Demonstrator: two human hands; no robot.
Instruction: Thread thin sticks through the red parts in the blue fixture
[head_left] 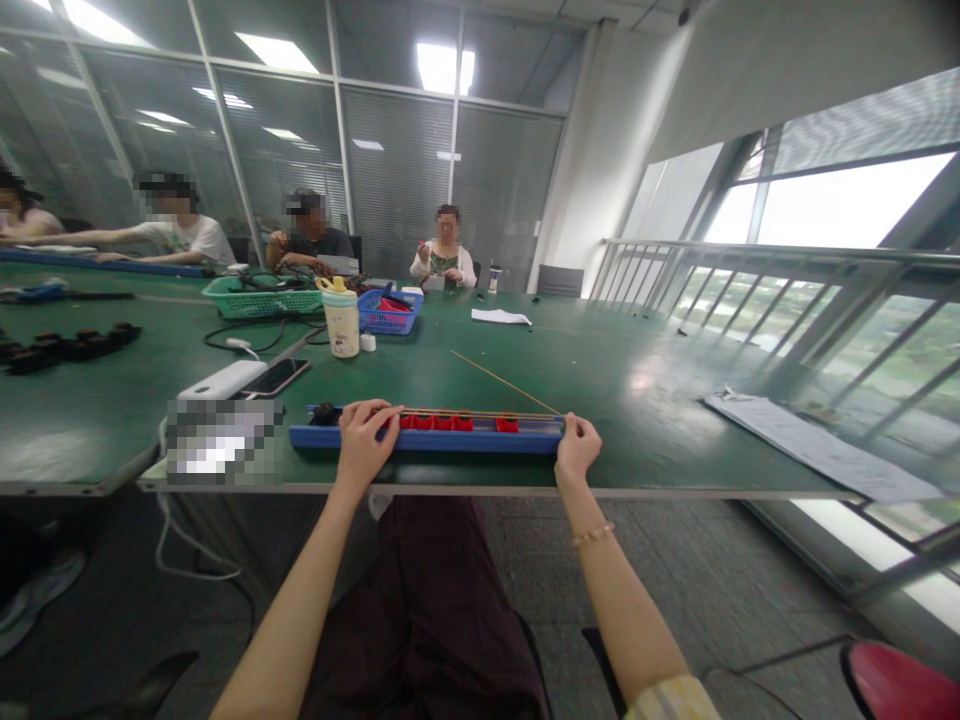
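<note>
Left side of the surface [652,390]: white power bank [223,380] near the near-left corner, dark phone [276,378] right beside it. Green basket [262,300] farther back. Blue tray [465,441], long and narrow, lies just in from the near edge, parallel to it; black piece [324,413] at its left end. Cream bottle [343,320] upright beyond the tray. Left hand [365,440] on the tray left of its middle, fingers bent over it; can't tell if its grip has hold of anything. Blue basket [390,312] toward the far edge. Red pieces [442,423] sit in a row inside the tray, one apart to the right. Thin strand [504,381] slants across the surface to the tray's right end, where right hand [577,447] has its grip closed, pinching the strand. White papers [817,445] by the right edge.
</note>
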